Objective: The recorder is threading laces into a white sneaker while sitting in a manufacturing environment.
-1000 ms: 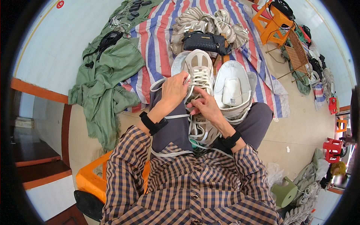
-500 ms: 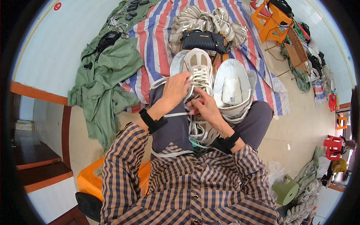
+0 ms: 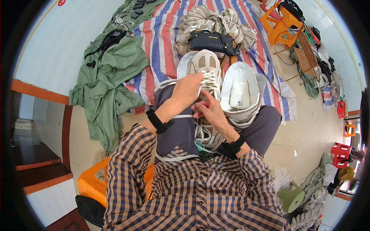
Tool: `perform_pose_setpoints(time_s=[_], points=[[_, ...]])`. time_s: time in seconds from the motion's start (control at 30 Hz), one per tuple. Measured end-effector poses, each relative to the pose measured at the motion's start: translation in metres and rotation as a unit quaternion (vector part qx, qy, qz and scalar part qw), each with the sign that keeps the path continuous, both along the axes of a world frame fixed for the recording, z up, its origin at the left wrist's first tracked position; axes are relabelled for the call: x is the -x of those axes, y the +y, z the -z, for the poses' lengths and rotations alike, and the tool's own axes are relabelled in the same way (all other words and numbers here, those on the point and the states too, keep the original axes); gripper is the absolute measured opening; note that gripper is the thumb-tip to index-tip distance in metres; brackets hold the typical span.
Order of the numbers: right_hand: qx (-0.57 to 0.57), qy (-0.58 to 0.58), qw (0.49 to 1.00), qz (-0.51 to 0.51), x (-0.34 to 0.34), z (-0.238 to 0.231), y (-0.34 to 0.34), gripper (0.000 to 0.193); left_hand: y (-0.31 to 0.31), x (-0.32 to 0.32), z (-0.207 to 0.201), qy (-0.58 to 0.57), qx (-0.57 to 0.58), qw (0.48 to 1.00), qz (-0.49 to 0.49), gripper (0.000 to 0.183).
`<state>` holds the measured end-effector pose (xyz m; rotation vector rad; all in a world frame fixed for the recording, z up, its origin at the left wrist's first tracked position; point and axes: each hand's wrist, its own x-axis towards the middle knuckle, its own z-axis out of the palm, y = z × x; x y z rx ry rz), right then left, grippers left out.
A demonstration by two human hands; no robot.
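Note:
A beige and white sneaker [image 3: 205, 61] stands toe away from me over my lap, its white shoelace [image 3: 210, 79] crossing the tongue. My left hand [image 3: 187, 90] pinches at the lacing on the shoe's left side, its fingertips partly covering the eyelets. Close below it, my right hand [image 3: 211, 111] has its index finger stretched to the lace and the other fingers curled on a loose lace end. Another beige sneaker [image 3: 208, 134] lies nearer my lap, partly under my right hand. White shoe parts with pale insoles [image 3: 239, 94] rest open at the right, by my knee.
Beyond the shoes, a black woven purse [image 3: 212, 41] sits before a heap of beige sneakers [image 3: 200, 19] on a striped sheet [image 3: 162, 46]. Green cloth [image 3: 111, 77] lies left. Orange stools [image 3: 283, 27] and a green stool [image 3: 291, 197] stand around; my orange seat [image 3: 90, 179] is below.
My left hand has moved slightly right and down along the lacing, its fingertips now over the laces. My right hand stays nearly in place, and the view has shifted a little.

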<state>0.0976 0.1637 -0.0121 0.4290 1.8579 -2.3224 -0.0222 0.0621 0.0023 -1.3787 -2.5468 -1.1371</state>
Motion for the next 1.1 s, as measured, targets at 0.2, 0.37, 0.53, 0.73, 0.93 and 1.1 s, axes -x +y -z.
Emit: perform_pose_setpoints(time_s=[0.2, 0.37, 0.53, 0.73, 0.93, 1.1], points=[[0.017, -0.007, 0.999, 0.042, 0.005, 0.004, 0.000, 0.052, -0.002, 0.004, -0.004, -0.033, 0.018, 0.999, -0.031, 0.017], [-0.007, 0.017, 0.997, 0.069, 0.010, 0.010, -0.001, 0.041, -0.007, 0.003, 0.000, -0.104, 0.009, 0.990, -0.094, 0.020], [-0.092, 0.026, 0.994, 0.054, 0.013, 0.009, 0.002, 0.029, -0.014, 0.003, 0.000, -0.076, 0.032, 0.989, -0.120, 0.019], [-0.117, -0.032, 0.992, 0.043, 0.021, 0.004, -0.002, 0.018, -0.012, 0.000, 0.000, -0.088, 0.043, 0.992, -0.082, 0.010], [-0.136, -0.056, 0.989, 0.033, 0.027, 0.001, -0.008, 0.015, -0.014, -0.002, 0.002, -0.073, 0.024, 0.992, -0.100, 0.014], [-0.134, -0.035, 0.990, 0.043, 0.024, 0.002, -0.009, 0.015, -0.021, -0.002, 0.003, -0.045, 0.003, 0.998, -0.036, 0.025]])
